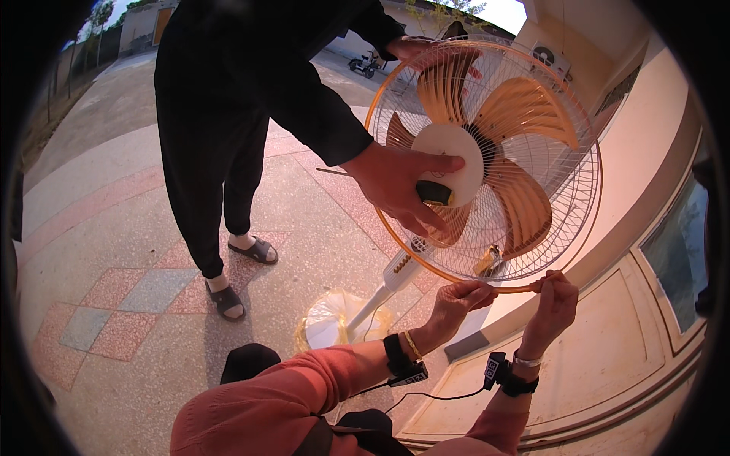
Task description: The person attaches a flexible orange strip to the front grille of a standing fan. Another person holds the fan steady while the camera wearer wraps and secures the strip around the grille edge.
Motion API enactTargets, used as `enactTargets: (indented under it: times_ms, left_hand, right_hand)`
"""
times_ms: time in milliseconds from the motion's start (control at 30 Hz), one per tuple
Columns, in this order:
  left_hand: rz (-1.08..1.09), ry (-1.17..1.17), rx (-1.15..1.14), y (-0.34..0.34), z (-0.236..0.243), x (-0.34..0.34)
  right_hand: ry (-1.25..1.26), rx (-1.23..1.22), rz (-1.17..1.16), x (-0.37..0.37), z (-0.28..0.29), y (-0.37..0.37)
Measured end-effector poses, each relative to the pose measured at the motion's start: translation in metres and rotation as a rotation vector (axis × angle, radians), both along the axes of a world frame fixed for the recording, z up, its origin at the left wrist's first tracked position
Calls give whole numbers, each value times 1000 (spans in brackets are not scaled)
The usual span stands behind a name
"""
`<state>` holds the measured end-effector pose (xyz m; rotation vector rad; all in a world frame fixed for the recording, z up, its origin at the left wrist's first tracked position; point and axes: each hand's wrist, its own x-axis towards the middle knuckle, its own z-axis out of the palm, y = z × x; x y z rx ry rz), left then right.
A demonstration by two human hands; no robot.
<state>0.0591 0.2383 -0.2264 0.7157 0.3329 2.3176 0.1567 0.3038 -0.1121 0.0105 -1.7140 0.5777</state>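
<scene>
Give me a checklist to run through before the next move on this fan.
1. Left hand gripping the orange rim: ok.
2. Right hand gripping the same rim, farther right: ok.
3. Co-worker's nearer hand at the white centre disc: ok.
4. Base free of plastic wrapping: not ok, wrapping surrounds it.
5. Rim seated all round: cannot tell, hands cover parts.

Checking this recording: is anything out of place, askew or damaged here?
Yes: yellowish plastic is bunched around the foot of the fan, perhaps leftover wrapping. The pole also appears slanted, though the fisheye view may exaggerate that. I see no spill or clear damage.
</scene>
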Motion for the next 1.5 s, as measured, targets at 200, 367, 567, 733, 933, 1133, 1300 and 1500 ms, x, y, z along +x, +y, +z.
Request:
enactTargets:
  times_ms: [200, 367, 567, 733, 933, 1133, 1300, 1500]
  left_hand:
    - [10, 7, -9, 7, -6, -2]
    - [18, 98, -53, 6, -19, 1]
    - [15, 138, -76, 3, -30, -2]
    - [11, 137, -74, 1, -36, -2]
    - [22, 134, -86, 0, -37, -1]
    - [23, 130, -115, -2, -38, 0]
    - [4, 129, -96, -3, -41, 2]
    - [4, 120, -97, -2, -46, 2]
  right_hand:
    - [34, -65, -9, 2, 3, -5]
    - [76, -5, -19, 3, 23, 7]
    - [52, 34, 44, 8, 39, 16]
    - [49, -12, 22, 13, 34, 19]
    - [76, 21, 37, 16, 26, 25]
    - [56, 0, 61, 17, 29, 28]
    - [28, -22, 61, 14, 35, 36]
    - [38, -84, 106, 12, 27, 41]
